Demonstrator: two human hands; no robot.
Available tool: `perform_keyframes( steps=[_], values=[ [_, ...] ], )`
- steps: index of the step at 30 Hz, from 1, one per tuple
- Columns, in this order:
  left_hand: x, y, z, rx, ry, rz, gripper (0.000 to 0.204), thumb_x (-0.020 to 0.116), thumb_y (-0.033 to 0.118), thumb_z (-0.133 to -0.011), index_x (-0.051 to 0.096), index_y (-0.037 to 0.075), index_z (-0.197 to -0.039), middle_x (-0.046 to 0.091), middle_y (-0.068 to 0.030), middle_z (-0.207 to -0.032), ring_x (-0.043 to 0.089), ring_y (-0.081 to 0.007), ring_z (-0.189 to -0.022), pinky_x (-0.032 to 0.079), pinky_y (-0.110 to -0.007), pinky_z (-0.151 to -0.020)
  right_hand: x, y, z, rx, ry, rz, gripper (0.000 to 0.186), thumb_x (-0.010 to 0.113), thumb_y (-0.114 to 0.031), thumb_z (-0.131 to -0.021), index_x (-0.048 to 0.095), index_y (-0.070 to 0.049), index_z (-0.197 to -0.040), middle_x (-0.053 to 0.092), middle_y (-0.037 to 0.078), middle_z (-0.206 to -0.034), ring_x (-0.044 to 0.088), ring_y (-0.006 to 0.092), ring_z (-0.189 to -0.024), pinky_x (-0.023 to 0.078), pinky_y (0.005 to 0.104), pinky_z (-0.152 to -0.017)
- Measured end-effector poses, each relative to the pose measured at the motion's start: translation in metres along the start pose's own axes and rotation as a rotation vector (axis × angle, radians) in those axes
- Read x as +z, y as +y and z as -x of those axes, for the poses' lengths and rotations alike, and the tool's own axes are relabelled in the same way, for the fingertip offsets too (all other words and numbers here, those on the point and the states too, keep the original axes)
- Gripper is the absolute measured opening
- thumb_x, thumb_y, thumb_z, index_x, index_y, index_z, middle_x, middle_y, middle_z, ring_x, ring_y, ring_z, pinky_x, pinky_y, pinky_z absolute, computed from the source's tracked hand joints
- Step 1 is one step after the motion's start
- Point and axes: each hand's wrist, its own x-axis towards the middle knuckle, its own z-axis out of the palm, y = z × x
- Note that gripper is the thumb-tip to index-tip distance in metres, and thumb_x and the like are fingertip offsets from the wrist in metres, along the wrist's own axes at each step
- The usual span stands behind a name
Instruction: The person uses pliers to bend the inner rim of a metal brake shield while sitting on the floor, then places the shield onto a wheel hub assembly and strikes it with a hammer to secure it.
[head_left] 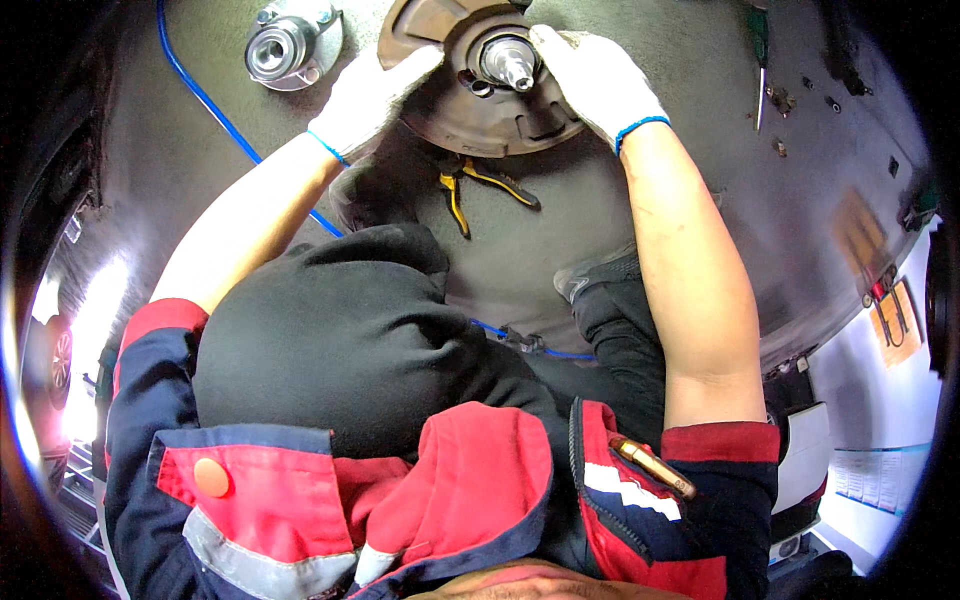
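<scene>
Pliers (456, 204): their 2 yellow-and-black handles spread apart toward you on the dark floor (705, 55).
Blue hose (214, 110): it curves down across the floor on your left.
Blue tubing (570, 355): a shorter stretch, with a dark fitting (522, 342) on it, lies nearer you.
Screwdriver (762, 90): on your right, green handle away from you, metal shaft toward you.
Small loose pieces (781, 98): you have brown and dark ones scattered near the screwdriver.
Spoked wheel (60, 361): at your far left.
Tan panel (905, 348): at your far right.
</scene>
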Motion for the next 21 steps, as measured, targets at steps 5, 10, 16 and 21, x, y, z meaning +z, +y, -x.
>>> perform_keyframes(
  steps=[5,10,16,21],
  values=[
    [0.004,-0.003,0.0,0.117,0.141,-0.192,0.054,0.064,0.049,-0.098,0.071,-0.001,-0.117,0.076,-0.0169,-0.099,0.072,-0.0237,-0.093,0.053,-0.038,-0.09,0.0,-0.006,0.001,-0.091,0.093,-0.033,0.053,0.05,-0.051,-0.099,0.071,-0.008,-0.123,0.069,0.022,-0.123,0.063,0.0431,-0.117,0.048,0.0474,-0.103],
    [0.008,0.001,0.002,0.143,0.177,-0.255,0.051,0.064,0.049,-0.097,0.073,0.003,-0.116,0.075,-0.0204,-0.105,0.073,-0.0296,-0.096,0.054,-0.038,-0.088,0.018,0.007,-0.006,-0.061,0.181,0.01,0.051,0.05,-0.049,-0.099,0.071,-0.009,-0.125,0.068,0.02,-0.127,0.062,0.0407,-0.121,0.047,0.0468,-0.106],
    [0.004,0.001,0.001,0.09,0.14,-0.323,0.047,0.061,0.046,-0.099,0.073,0.004,-0.118,0.075,-0.0205,-0.108,0.072,-0.0317,-0.102,0.053,-0.039,-0.091,0.017,0.006,-0.008,-0.05,0.168,0.017,0.052,0.049,-0.049,-0.1,0.07,-0.009,-0.127,0.066,0.02,-0.132,0.06,0.0405,-0.125,0.046,0.0468,-0.109],
    [0.001,-0.004,-0.003,0.194,0.06,-0.309,0.048,0.059,0.044,-0.102,0.069,0.004,-0.126,0.073,-0.0174,-0.12,0.069,-0.0289,-0.113,0.05,-0.036,-0.1,0.012,0.026,-0.017,-0.079,-0.031,-0.366,0.052,0.053,-0.046,-0.102,0.067,-0.004,-0.13,0.067,0.02,-0.131,0.062,0.0363,-0.125,0.046,0.0411,-0.107]
  ],
)
